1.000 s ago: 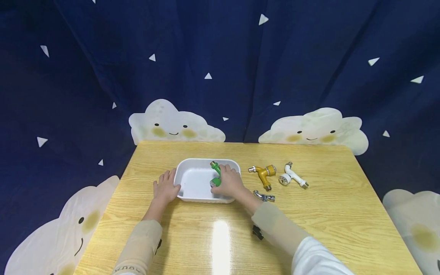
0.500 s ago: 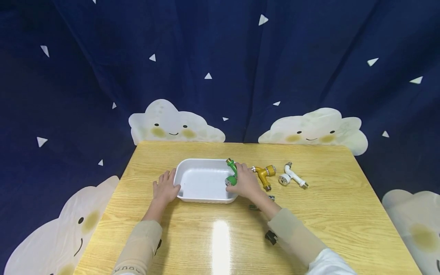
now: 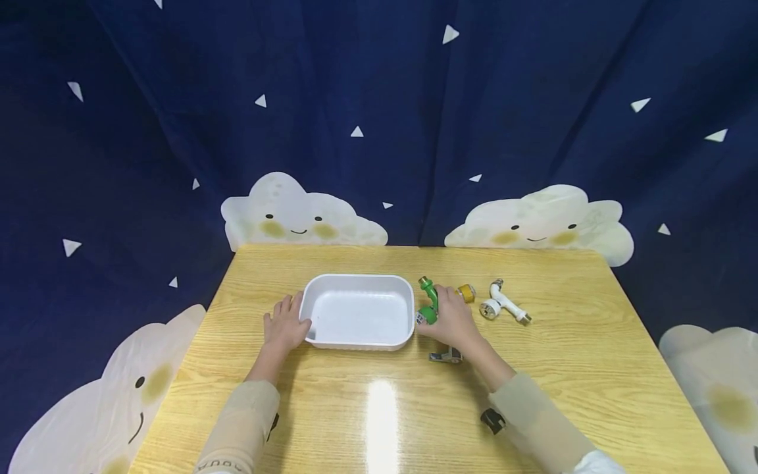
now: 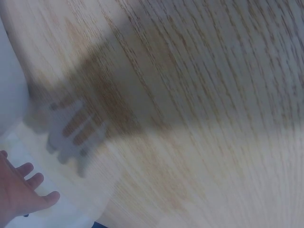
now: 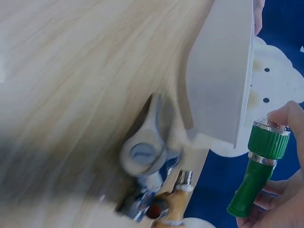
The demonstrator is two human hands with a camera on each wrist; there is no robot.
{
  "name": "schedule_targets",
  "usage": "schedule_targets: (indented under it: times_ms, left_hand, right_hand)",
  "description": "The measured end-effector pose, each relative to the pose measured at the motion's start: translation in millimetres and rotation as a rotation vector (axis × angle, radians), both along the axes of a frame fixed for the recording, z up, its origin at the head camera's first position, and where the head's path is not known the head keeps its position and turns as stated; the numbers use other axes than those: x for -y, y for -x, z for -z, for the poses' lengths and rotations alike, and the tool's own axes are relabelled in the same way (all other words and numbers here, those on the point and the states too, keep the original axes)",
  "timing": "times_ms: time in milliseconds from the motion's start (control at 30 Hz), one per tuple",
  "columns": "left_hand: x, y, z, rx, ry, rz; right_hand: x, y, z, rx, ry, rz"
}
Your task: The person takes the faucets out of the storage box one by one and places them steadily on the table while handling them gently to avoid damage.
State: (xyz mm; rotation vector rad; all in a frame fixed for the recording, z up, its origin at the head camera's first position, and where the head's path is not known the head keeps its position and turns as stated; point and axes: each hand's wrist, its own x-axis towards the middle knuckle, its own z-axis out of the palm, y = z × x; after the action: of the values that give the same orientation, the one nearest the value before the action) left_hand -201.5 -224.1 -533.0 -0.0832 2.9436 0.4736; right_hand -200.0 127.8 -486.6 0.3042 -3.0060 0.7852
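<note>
My right hand [image 3: 453, 320] holds a green tap [image 3: 429, 315] by its body, just off the right rim of a white plastic basin [image 3: 358, 342]. In the right wrist view the ribbed green knob [image 5: 268, 141] sits near my thumb, and the tap is raised above the table. My left hand [image 3: 286, 324] rests at the basin's left rim, fingers extended and thumb at the edge. Below my right hand lies a chrome tap [image 3: 447, 356] with a lever handle, partly covered. A yellow tap [image 3: 466, 293] is mostly hidden behind that hand.
A white tap [image 3: 503, 304] lies right of the yellow one on the wooden table [image 3: 592, 368]. Behind the table's far edge hangs a dark blue curtain [image 3: 403, 118] with cloud shapes.
My right hand has carried the green tap rightward, from over the basin to beyond its right rim, now covering much of the yellow tap. My left hand has stayed put.
</note>
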Motion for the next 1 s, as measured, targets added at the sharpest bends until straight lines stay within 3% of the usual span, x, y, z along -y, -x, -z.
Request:
schedule_targets:
  times_ms: [567,1000]
  left_hand:
    - [0,0.7,1.7,0.002,0.010,-0.003]
    - [0,-0.3,1.5,-0.002,-0.001,-0.004]
  right_hand:
    - [-56,-23.2,11.8,0.006,-0.032,0.044]
    - [-92,-35.2,32.4,-0.006,0.002,0.032]
